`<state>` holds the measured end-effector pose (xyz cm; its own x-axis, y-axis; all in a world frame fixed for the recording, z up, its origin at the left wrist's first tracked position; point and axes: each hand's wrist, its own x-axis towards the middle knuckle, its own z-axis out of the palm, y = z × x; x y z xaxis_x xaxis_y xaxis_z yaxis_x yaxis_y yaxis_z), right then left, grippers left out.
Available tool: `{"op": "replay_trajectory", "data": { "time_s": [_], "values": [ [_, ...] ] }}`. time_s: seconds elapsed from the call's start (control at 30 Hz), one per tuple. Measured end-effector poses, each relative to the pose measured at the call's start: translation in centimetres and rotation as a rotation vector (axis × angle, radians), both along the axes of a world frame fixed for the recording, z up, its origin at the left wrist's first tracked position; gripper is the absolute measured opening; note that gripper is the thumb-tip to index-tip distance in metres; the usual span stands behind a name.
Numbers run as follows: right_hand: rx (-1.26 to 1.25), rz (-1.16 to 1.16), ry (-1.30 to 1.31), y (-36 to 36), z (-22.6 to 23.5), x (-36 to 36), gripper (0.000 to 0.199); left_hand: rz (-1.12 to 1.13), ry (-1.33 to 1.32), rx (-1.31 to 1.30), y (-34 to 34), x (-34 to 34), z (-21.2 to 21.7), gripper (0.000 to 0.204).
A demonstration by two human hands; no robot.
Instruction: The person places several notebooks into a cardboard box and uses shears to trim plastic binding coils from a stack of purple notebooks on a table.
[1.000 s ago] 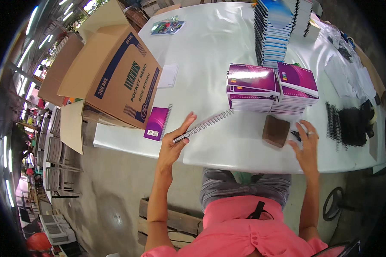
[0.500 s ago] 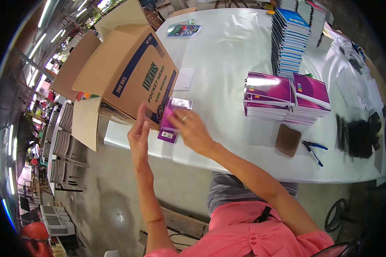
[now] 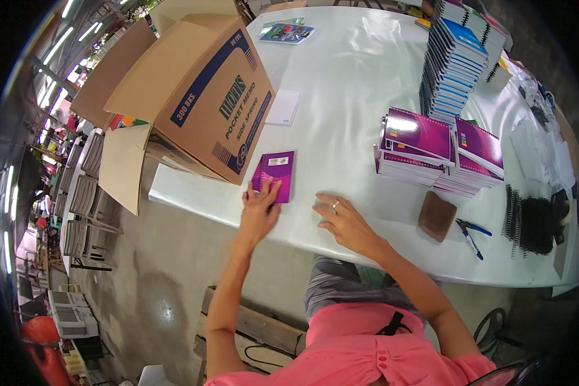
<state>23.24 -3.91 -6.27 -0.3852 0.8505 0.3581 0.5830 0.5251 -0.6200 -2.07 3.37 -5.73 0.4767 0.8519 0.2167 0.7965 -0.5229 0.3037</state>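
You are resting your left hand (image 3: 258,215), fingers spread, on the notebook (image 3: 280,171), apparently steadying it, and holding your right hand (image 3: 347,225), fingers parted, to its right.

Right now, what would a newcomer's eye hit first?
Probably the big open cardboard box on the left of the table, then the tall stack of blue notebooks at far right. Nearer, the left hand touches a purple notebook beside the box, with the right hand further right.
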Motion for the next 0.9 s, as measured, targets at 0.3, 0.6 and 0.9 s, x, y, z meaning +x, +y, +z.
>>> {"op": "replay_trajectory", "data": {
  "time_s": [0.3,0.6,0.9],
  "values": [
    [0.078,-0.023,0.058,3.0,-0.7,-5.5,0.052,0.08,-0.131,-0.166,0.1,-0.7,0.8,0.056],
    [0.096,-0.147,-0.022,4.6,-1.3,-7.1,0.053,0.05,-0.077,-0.244,1.0,-2.7,3.6,0.046],
    [0.021,-0.099,-0.109,8.6,-0.8,-6.4,0.051,0.062,-0.102,-0.205,2.0,-5.0,2.3,0.039]
  ]
}}
